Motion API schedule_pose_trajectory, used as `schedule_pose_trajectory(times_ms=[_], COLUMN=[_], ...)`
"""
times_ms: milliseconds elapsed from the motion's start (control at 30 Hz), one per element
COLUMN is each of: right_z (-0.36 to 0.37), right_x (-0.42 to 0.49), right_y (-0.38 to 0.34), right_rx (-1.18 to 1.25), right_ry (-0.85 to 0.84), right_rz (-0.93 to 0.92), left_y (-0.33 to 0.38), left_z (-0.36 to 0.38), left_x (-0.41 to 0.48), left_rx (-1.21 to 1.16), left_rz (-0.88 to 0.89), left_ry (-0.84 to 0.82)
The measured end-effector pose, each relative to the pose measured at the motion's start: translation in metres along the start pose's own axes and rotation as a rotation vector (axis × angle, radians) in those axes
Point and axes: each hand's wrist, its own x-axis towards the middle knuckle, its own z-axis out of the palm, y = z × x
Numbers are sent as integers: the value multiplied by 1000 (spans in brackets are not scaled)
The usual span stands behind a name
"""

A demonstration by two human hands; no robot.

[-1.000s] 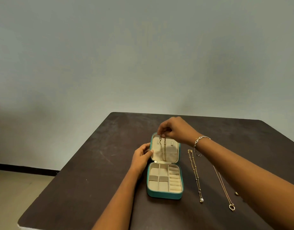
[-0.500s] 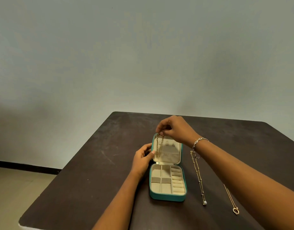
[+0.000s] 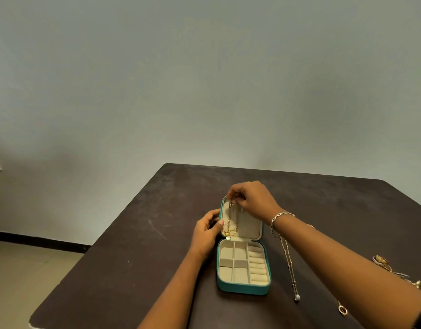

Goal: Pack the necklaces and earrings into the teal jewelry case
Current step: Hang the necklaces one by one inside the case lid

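Hanging the first necklace inside the lid appears to be the step in hand. The left hand (image 3: 205,233) grips the left edge of the upright lid (image 3: 248,227), fingers curled round it to steady it. The lid belongs to the teal jewelry case (image 3: 242,290), which stands open about the middle of the bench (image 3: 133,245). Its flat base shows four square pockets and a column of ring rolls, all bare.

A gold necklace (image 3: 232,222) hangs doubled against the lid's lining, its lower end near the hinge. The right hand (image 3: 253,200) pinches the top of this chain between thumb and fingertips at the lid's upper left, where a hook seems to sit. Whether the chain has caught there is too small to tell.

The next move likely calls for seating the chain on the hook and letting go gently so it does not drag off. After that the hand can reach toward the right edge for another piece.

Counted, there is one case and three necklaces: one in the lid and two on the bench.
- **Beaded necklace:** the beaded necklace (image 3: 289,262) lies just beside the case and ends in a pearl.
- **Ring-pendant necklace:** the ring-pendant necklace (image 3: 342,310) lies nearer the right edge, mostly hidden under the right forearm.

A heap of small gold pieces (image 3: 382,261) lies by the right edge. These may be the earrings, but they are too tangled to count. One bracelet (image 3: 279,216) is worn on the right wrist.
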Motion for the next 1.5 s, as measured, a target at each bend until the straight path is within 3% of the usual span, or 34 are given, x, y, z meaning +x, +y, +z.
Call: schedule_pose_trajectory(times_ms=[467, 900, 1500], right_z=[36, 42, 32], right_x=[-6, -5, 0], right_y=[18, 24, 23], right_rx=[-402, -495, -24], right_ry=[223, 342, 324], right_rz=[-361, -398, -139], left_y=[3, 2, 2], left_z=[0, -1, -1], left_x=[-2, -2, -2], left_rx=[-44, -37, -58], left_rz=[0, -9, -10], left_ry=[-21, -22, -27])
